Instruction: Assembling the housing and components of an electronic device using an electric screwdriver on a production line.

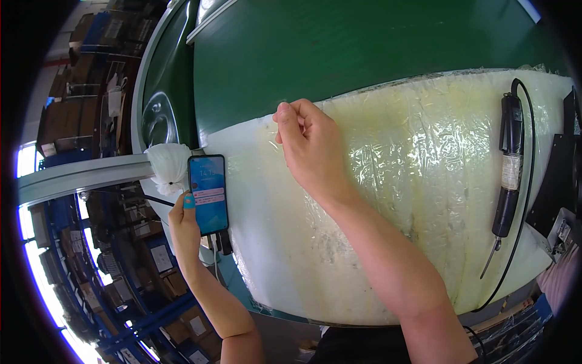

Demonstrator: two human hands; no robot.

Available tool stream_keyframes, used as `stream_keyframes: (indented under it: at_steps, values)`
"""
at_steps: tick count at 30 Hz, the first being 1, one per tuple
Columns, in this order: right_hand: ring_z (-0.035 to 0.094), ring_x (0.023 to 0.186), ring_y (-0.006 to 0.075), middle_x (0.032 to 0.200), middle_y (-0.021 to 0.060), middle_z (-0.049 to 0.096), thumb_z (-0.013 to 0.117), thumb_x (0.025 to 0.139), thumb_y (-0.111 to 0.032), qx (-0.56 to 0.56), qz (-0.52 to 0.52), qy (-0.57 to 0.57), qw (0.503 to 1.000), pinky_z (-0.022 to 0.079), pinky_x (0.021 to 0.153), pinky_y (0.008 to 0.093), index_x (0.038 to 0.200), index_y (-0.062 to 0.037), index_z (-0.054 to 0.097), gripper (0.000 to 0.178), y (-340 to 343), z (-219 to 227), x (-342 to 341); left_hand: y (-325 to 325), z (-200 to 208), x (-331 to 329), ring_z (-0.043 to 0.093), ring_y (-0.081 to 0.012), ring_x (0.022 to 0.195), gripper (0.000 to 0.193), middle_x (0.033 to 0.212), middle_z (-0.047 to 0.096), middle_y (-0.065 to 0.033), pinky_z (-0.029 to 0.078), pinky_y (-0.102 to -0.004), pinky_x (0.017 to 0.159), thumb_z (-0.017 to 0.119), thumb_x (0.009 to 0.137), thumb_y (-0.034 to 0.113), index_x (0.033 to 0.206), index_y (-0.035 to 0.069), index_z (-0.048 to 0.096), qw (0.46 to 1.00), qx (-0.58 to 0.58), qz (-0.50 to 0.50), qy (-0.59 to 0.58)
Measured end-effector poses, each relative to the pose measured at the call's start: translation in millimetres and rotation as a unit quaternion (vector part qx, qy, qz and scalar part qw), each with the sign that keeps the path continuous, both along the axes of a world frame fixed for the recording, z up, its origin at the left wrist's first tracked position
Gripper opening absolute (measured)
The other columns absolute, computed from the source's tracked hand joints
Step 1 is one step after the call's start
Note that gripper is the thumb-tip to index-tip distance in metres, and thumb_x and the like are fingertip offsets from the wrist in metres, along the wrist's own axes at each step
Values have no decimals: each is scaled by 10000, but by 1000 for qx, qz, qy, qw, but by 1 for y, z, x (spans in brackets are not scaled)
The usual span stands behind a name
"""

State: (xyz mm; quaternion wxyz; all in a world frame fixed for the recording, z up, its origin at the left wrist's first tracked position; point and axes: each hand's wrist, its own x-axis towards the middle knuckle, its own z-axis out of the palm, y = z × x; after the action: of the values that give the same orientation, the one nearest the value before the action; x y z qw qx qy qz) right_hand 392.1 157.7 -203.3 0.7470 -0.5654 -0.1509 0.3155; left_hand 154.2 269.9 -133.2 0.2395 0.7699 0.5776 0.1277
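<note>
My left hand point(183, 221) grips a smartphone point(209, 212) by its left edge. The thumb, wearing a bright blue wrap point(189, 201), lies over that edge, and the other fingers are hidden. A lit blue screen with pale notification bars faces up. Over the plastic-covered pad point(376, 176), my right hand point(310, 145) is closed, its fingers curled in and the thumb along them. Whatever it may hold is hidden. A white knotted plastic bag point(170, 168) lies right beside the phone's upper left.
A black electric screwdriver point(509, 164) with a cable lies on the pad's right side. Green mat point(339, 42) covers the far part of the bench. A metal rail point(79, 176) runs off left, near shelves of boxes point(66, 121). Black parts point(551, 176) sit at the right edge.
</note>
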Motion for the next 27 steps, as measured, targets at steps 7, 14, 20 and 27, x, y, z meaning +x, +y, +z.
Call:
stream_keyframes:
  at_steps: [7, 14, 20, 27]
  values:
    - [419, 515, 44, 604, 0, 532, 498, 986, -246, 6, -1, 11, 1000, 337, 477, 247, 820, -22, 588, 293, 0, 0, 0, -2, 0, 3, 507, -92, 709, 335, 769, 608, -57, 445, -245, 637, 485, 988, 223, 1125, -58, 607, 1000, 5, 4, 3]
    - [420, 482, 41, 610, -9, 532, 494, 989, -249, 7, 8, 18, 1000, 330, 443, 238, 831, -24, 587, 290, 1, -1, 0, -2, 0, 2, 524, -104, 714, 350, 782, 623, -77, 459, -259, 654, 483, 991, 241, 1138, -52, 606, 1000, 17, -4, 11]
    - [420, 468, 40, 611, -10, 530, 490, 992, -254, 10, 12, 19, 1000, 328, 426, 236, 830, -25, 584, 295, 1, -2, 0, -4, 1, 3, 533, -111, 720, 356, 786, 628, -82, 464, -263, 666, 483, 993, 251, 1152, -42, 609, 999, 19, 0, 26]
    - [429, 476, 42, 612, -11, 523, 487, 995, -264, 8, 12, 13, 1000, 336, 421, 230, 833, -26, 576, 301, 0, -4, 0, -8, 2, 7, 524, -105, 704, 359, 769, 624, -74, 457, -256, 653, 488, 992, 254, 1159, -40, 608, 999, 22, -4, 34]
